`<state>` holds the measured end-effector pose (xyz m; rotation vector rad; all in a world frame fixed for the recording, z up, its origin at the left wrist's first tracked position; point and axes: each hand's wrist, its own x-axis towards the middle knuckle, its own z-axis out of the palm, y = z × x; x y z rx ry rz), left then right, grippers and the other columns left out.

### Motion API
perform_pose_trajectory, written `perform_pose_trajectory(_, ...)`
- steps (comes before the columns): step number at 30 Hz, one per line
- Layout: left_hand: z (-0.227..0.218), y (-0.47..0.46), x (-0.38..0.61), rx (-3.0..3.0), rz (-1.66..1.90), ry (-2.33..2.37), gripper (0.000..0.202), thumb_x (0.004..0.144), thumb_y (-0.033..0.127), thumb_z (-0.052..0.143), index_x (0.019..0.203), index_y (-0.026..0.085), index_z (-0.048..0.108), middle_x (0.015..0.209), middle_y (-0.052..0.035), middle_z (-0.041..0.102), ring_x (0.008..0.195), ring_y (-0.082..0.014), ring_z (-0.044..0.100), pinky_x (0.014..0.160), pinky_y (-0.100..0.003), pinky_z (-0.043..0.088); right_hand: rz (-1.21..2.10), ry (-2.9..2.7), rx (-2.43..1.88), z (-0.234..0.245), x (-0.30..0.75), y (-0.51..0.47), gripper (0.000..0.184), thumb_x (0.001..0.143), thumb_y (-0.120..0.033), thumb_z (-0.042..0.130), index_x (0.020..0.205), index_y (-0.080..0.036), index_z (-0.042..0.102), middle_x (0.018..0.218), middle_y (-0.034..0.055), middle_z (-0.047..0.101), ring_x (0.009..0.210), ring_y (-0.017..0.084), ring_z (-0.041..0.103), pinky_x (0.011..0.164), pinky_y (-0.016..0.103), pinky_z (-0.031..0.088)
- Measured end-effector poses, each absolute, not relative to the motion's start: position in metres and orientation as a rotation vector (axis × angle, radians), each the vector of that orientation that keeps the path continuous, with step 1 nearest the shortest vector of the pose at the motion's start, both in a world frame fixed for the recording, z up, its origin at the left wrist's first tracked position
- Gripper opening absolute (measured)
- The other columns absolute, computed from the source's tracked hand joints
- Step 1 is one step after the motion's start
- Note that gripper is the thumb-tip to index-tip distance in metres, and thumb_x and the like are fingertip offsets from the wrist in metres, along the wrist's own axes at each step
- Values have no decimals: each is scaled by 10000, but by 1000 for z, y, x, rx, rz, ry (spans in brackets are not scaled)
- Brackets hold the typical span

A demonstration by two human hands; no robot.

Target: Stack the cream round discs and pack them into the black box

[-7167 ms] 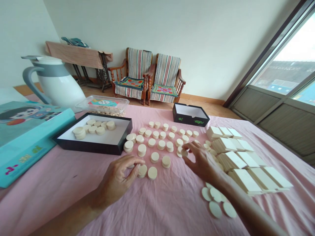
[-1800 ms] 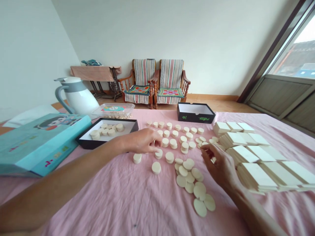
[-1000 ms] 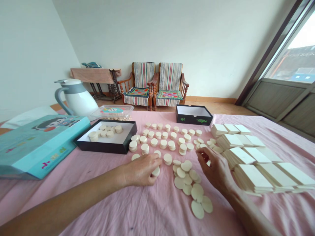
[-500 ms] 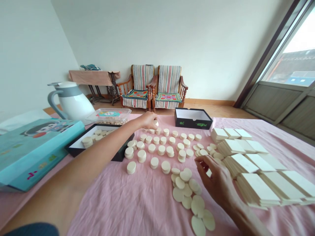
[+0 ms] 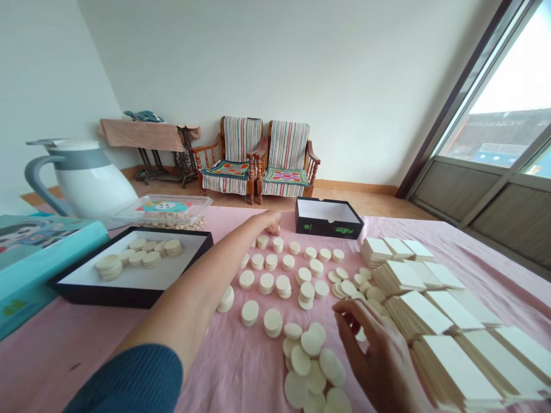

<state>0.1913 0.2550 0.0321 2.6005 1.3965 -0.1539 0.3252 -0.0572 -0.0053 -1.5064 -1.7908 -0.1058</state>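
Note:
My left hand (image 5: 267,221) reaches far across the pink cloth (image 5: 120,338) to the back row of small stacks of cream round discs (image 5: 278,275). Its fingers are curled down on a stack there; what they hold is hidden. My right hand (image 5: 379,350) rests near the front, fingers loosely curled, beside a loose pile of flat discs (image 5: 312,367) and the rows of cream rectangular tiles (image 5: 426,304). Whether it holds a disc is unclear.
A shallow black tray (image 5: 69,284) holding several discs sits at the left. A small black box (image 5: 329,217) stands at the back. A white jug (image 5: 86,178), a clear lidded container (image 5: 166,209) and a teal box (image 5: 30,246) are at the left. Two chairs stand by the wall.
My left hand picked up a disc stack near the front and carried it to the far back row. My right hand stayed by the loose discs. The camera moved closer.

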Motion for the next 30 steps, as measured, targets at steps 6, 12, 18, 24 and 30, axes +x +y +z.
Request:
perform_pose_trajectory(6,45,244,175,2712,94,1376,381,836,319,633,1157,123,571,1175,-110,580,1046,-257,583,887,-416,498,-15,-1763,-1574,-1,324,-59,128,903,-223,452,858,-212,572,724,-3,590,632,121,574,558,214,432)
perform_pose_trajectory(12,71,163,155,2838,602,1171,317,883,271,488,1165,141,549,1168,-100,575,1078,-206,570,948,-315,435,236,-1821,-1592,-3,325,-59,204,918,-269,439,903,-195,628,857,44,632,762,156,591,685,275,458)
perform_pose_trajectory(18,64,45,127,2946,602,631,212,808,77,450,897,159,624,918,-62,644,891,-185,593,810,-303,458,414,-2083,-1506,-2,301,-62,281,818,-325,602,1069,-200,615,1057,79,608,969,220,539,847,372,435)
perform_pose_trajectory(24,38,-16,104,2856,506,627,146,848,131,466,899,158,601,925,-65,615,895,-184,568,819,-302,456,439,-2197,-1473,3,285,-72,290,796,-353,629,1049,-215,597,1055,64,579,972,218,514,865,398,429)
perform_pose_trajectory(30,17,-41,93,2605,529,679,435,799,393,633,1162,175,533,1129,-88,596,1054,-240,539,932,-385,445,609,-2201,-1373,13,314,-98,462,829,-321,606,1267,-220,498,1241,95,530,1144,211,495,969,390,424)
